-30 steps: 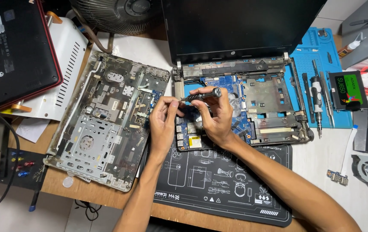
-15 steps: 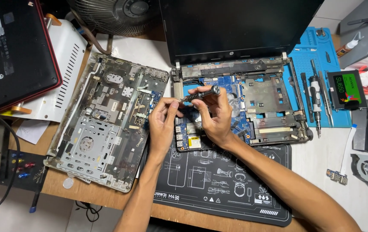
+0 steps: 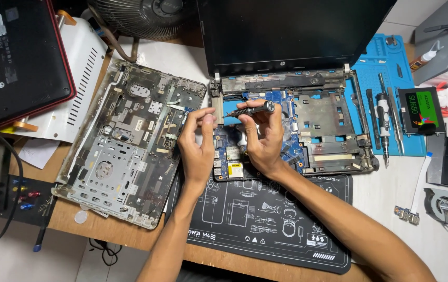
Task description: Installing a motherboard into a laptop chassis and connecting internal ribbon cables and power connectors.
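An opened laptop (image 3: 307,125) lies in front of me with its blue motherboard (image 3: 230,156) exposed and its dark screen (image 3: 292,31) standing up behind. My right hand (image 3: 263,138) grips a small dark screwdriver (image 3: 250,109) held almost level above the board. My left hand (image 3: 198,141) pinches at the screwdriver's tip with thumb and forefinger; whatever sits at the tip is too small to tell. Both hands hover over the board's left part.
A removed grey laptop cover (image 3: 130,141) lies upside down at the left. A black work mat (image 3: 265,219) is under my forearms. A blue mat (image 3: 391,99) at the right holds screwdrivers (image 3: 383,120) and a small drive (image 3: 420,109). A fan (image 3: 140,15) stands behind.
Both hands have stayed over the board; the fingers shifted slightly around the screwdriver, and the left fingertips now meet its tip.
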